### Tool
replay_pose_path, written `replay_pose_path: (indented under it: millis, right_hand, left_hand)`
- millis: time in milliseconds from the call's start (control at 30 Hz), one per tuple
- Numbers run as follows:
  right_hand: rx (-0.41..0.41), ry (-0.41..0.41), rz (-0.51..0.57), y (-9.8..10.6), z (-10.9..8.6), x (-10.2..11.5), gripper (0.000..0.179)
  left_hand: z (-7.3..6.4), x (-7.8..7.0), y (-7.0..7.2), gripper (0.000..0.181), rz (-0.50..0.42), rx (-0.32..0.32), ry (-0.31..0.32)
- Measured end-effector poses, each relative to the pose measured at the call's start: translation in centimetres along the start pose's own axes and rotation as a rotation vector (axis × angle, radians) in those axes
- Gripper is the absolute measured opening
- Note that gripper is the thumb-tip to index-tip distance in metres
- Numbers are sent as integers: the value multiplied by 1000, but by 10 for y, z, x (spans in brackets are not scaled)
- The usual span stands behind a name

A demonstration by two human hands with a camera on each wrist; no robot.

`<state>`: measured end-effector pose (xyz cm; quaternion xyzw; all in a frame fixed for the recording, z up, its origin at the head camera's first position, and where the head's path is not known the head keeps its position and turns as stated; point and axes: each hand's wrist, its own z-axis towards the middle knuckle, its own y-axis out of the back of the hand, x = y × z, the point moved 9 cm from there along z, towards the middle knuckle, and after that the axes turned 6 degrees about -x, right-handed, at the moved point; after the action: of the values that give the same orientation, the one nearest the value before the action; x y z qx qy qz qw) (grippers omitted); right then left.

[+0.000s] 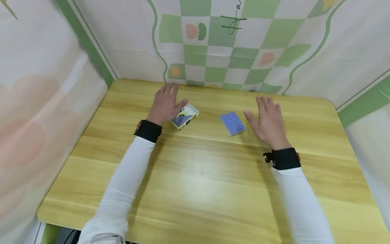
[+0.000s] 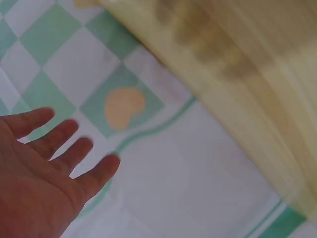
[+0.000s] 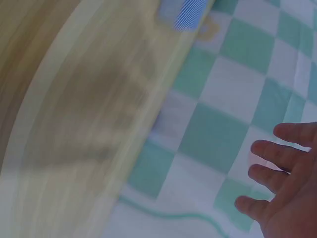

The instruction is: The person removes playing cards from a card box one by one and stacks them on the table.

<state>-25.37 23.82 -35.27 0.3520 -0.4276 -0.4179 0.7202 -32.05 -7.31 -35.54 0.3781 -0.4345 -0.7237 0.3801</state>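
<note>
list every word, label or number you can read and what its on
"Ha", apparently, sideways script on the patterned cloth, possibly cut off above
Card box: print too small to read
Right wristband: pale marks, unreadable
Left sleeve: dark marks, unreadable

On the far checkered cloth [image 1: 195, 54] I make out dark green script [image 1: 234, 22] that looks like "Ha", turned sideways. The print on the card box [image 1: 182, 120] by my left hand [image 1: 164, 105] is too small to read, as are the pale marks [image 1: 272, 163] on my right wristband [image 1: 286, 158].
</note>
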Motion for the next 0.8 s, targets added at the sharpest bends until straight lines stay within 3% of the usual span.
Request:
replay_pose_path:
  millis: [133,267,367,633,800]
  right_hand:
    - [-36,-19,145,-5,1,19,63]
    - [3,-64,285,-20,2,38,58]
    - [39,-75,350,-32,2,51,55]
    - [111,-34,381,-50,1,76,50]
    - [131,-26,452,-51,0,85,43]
  left_hand:
    - [3,-17,-26,77,14,132,20]
    - [-2,-24,-49,83,26,264,88]
    - [-7,-25,-60,83,21,326,132]
    - [-9,-23,-67,71,-66,339,190]
    - [-5,-34,-57,63,-190,267,189]
